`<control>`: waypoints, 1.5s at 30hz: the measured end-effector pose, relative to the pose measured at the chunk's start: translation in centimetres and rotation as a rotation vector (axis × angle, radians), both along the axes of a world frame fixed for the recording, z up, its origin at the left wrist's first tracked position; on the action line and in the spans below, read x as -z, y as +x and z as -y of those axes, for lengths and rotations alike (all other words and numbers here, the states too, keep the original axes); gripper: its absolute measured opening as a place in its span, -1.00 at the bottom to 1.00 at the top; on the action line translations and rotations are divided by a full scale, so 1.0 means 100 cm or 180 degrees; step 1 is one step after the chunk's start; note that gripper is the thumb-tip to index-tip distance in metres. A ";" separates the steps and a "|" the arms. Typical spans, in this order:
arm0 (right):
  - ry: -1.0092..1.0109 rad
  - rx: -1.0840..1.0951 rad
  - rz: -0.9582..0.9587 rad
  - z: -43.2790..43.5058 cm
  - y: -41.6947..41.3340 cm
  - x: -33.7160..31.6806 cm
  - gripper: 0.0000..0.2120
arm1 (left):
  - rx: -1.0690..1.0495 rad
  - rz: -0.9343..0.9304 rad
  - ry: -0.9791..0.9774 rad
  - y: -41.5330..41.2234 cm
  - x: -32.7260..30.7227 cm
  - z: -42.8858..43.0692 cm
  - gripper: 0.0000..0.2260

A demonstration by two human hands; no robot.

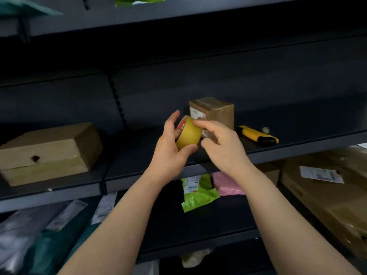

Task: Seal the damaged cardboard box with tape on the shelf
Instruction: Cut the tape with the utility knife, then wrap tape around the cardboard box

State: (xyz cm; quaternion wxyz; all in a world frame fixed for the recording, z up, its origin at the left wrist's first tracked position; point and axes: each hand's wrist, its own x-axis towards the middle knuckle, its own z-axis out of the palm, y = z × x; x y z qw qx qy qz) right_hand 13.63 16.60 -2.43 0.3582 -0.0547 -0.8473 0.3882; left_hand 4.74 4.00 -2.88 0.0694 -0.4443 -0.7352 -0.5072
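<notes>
I see my left hand (168,149) holding a yellow tape roll (188,135) in the air, in front of the middle shelf (297,150). The thumb is curled under the roll. The fingers (173,118) reach up behind it, so this hand has a firm grip on the roll. One side of the roll shows a bit of red.

My right hand (223,144) is just beside the roll. The tip of its first finger touches the top of the yellow band. The thumb is close to the side of the roll, and the other fingers are curled in. I cannot tell if this hand pinches the tape or only touches it.

The damaged box (49,153) sits on the same shelf, far off to the left of my hands. It is brown and lies flat. There is a dark hole in its front side.

Right behind the roll stands a small brown box (217,113) with shiny tape on it and a white label. A yellow and black knife (258,135) lies on the shelf near that small box, to its right.

On the shelf below I see a green bag (198,195), with a pink bag (226,184) touching it. A big brown box (327,197) with a white label is at the right.
</notes>
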 end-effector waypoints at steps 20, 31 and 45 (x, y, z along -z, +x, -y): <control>0.0433 -0.0159 0.0057 0.240 -0.116 0.007 -0.93 | -0.1433 -0.0477 -0.1209 -0.070 -0.011 0.258 -0.36; -0.0070 -0.0195 0.0273 0.282 -0.133 0.011 -0.92 | -0.2056 -0.1265 -0.1590 -0.081 -0.022 0.321 -0.44; -0.0256 0.0299 0.0023 0.246 -0.142 0.011 -0.91 | -0.1816 -0.1413 -0.2469 -0.099 -0.043 0.323 -0.46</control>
